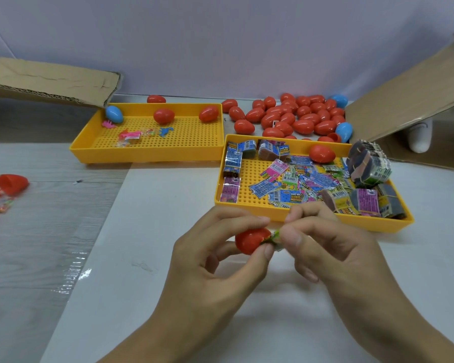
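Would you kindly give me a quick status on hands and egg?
Left hand grips red plastic egg. Right hand pinches folded leaflet at its mouth. Nothing in the way; yellow tray just beyond.

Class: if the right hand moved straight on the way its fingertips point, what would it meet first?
Probably the red egg held in the left hand; the right hand pinches a paper at its opening.

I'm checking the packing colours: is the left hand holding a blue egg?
No, the left hand holds a red egg, while the right hand pinches a leaflet at its end.
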The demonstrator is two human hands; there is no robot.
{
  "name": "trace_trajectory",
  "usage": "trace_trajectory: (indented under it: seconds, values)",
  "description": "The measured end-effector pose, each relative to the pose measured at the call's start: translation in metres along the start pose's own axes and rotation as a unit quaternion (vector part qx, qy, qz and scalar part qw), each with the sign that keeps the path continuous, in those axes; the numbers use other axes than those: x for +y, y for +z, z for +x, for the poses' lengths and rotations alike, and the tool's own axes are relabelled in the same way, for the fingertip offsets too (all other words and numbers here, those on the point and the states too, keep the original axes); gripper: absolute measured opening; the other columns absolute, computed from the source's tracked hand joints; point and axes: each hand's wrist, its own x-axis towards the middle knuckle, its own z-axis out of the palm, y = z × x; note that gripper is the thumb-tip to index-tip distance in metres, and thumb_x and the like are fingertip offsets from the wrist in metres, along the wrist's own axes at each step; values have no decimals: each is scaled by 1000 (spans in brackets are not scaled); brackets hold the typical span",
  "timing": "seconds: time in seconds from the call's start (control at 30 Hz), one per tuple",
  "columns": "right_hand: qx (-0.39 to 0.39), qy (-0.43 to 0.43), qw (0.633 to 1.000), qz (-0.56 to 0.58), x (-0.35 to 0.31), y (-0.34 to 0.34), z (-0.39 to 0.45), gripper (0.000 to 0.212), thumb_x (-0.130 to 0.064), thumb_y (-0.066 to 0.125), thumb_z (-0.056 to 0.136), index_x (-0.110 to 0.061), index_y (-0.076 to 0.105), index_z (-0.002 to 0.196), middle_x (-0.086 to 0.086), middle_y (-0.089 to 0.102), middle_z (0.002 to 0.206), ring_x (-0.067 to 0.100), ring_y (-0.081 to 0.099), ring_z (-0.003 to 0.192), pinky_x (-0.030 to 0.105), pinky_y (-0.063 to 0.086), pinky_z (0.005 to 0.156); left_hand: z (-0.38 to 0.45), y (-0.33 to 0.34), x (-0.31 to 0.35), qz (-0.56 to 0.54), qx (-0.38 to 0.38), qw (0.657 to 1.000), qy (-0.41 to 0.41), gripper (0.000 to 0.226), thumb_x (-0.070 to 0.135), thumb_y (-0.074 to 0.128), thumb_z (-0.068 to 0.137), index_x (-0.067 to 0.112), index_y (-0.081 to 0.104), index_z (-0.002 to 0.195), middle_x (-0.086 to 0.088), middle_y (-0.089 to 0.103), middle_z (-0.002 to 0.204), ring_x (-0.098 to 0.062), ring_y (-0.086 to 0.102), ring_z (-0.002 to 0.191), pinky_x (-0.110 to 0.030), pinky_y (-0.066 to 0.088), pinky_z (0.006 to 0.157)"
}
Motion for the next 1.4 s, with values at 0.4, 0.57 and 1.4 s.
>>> trace_trajectory:
  seconds: [0.4, 0.57, 1.4]
  values:
    - [49, -29, 998, -13, -6, -7, 3, 11, -37, 81, 65, -28, 81, 72, -12, 60, 87, 1, 54, 69, 12, 39, 50, -1, 0, 2, -8, 8, 1000, -14, 28, 17, 72, 82, 18, 72, 110, 0, 67, 108, -27, 67, 105, -28, 58, 80]
    - [6, -1, 1000, -10, -4, -6, 2, 13, -32, 80, 66, -22, 81, 73, -14, 58, 88, 2, 52, 69, 12, 39, 51, -1, -2, 2, -19, 9, 1000, -21, 28, 17, 72, 82, 17, 72, 110, -2, 66, 109, -28, 66, 106, -28, 57, 80]
    - [0, 11, 1000, -21, 1, -9, 4, 24, -44, 87, 63, -24, 81, 75, -14, 57, 87, 4, 51, 71, 10, 39, 53, 0, -2, 0, -1, 5, 1000, -21, 39, 20, 73, 81, 23, 72, 119, 3, 63, 110, -24, 65, 108, -25, 58, 82]
